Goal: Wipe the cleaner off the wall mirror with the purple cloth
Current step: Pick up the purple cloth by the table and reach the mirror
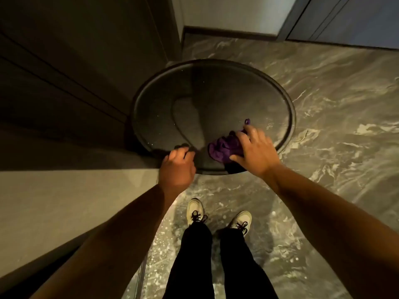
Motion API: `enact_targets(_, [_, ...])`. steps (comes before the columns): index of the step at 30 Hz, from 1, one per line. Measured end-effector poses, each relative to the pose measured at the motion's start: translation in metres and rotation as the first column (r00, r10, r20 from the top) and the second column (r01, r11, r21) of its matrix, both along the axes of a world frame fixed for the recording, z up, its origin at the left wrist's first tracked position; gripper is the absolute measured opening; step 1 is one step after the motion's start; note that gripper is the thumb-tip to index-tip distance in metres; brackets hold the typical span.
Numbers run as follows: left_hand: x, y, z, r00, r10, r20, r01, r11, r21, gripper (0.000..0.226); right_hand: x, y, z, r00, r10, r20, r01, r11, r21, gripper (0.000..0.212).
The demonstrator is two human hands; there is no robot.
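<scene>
Nearest: two shoes [218,217] on the marble floor [334,126], which looks wet/speckled w/ white spots, so a slip while leaning fwd is a risk. Left hand [178,167] curls its fingers over the near-left rim of the round mirror [194,100], steadying it; if that grip loosens, wiping pressure could shift or tip the glass. Right hand [253,147] lies spread, palm down, pressing the purple cloth [222,146] on the near-right part of the glass. Cloth is bunched, so it may smear rather than lift cleaner. Farther out, droplets dot the left and far glass, prob. unwiped; reaching there means leaning harder. Beyond: dark wall panel [64,72] at left.
</scene>
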State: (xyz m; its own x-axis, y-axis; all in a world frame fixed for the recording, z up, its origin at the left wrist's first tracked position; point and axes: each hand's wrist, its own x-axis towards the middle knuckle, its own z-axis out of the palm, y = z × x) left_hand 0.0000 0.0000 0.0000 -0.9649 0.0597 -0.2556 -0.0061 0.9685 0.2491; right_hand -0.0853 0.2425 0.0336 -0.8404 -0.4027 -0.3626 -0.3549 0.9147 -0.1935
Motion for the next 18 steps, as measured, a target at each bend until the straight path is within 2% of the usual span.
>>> enact_targets(2, [-0.014, 0.003, -0.010, 0.999, -0.002, -0.032, 0.001, 1.000, -0.031, 0.046, -0.012, -0.004, -0.012, 0.998, 0.023, 0.066, -0.026, 0.999, 0.039, 0.084])
enact_targets(4, [-0.026, 0.007, -0.021, 1.000, -0.005, -0.028, 0.002, 0.996, -0.094, 0.050, -0.018, -0.006, -0.024, 0.992, 0.089, 0.095, -0.093, 0.995, 0.037, 0.084])
enact_targets(8, [-0.022, 0.002, -0.045, 1.000, -0.007, 0.022, 0.011, 0.985, -0.171, 0.056, -0.012, -0.005, -0.041, 0.975, 0.221, -0.032, -0.222, 0.975, -0.006, 0.068])
enact_targets(12, [-0.020, 0.001, -0.049, 1.000, -0.028, 0.012, 0.030, 0.984, -0.174, 0.058, -0.007, -0.004, -0.050, 0.953, 0.272, -0.132, -0.272, 0.962, 0.023, 0.055])
enact_targets(15, [-0.020, 0.001, -0.048, 1.000, -0.021, 0.014, 0.023, 0.982, -0.187, 0.058, -0.004, -0.011, -0.054, 0.956, 0.260, -0.134, -0.260, 0.965, 0.012, 0.047])
enact_targets(18, [-0.022, 0.002, -0.043, 0.999, -0.012, 0.051, 0.021, 0.983, -0.181, 0.059, -0.002, -0.021, -0.048, 0.973, 0.224, -0.054, -0.223, 0.975, 0.016, 0.040])
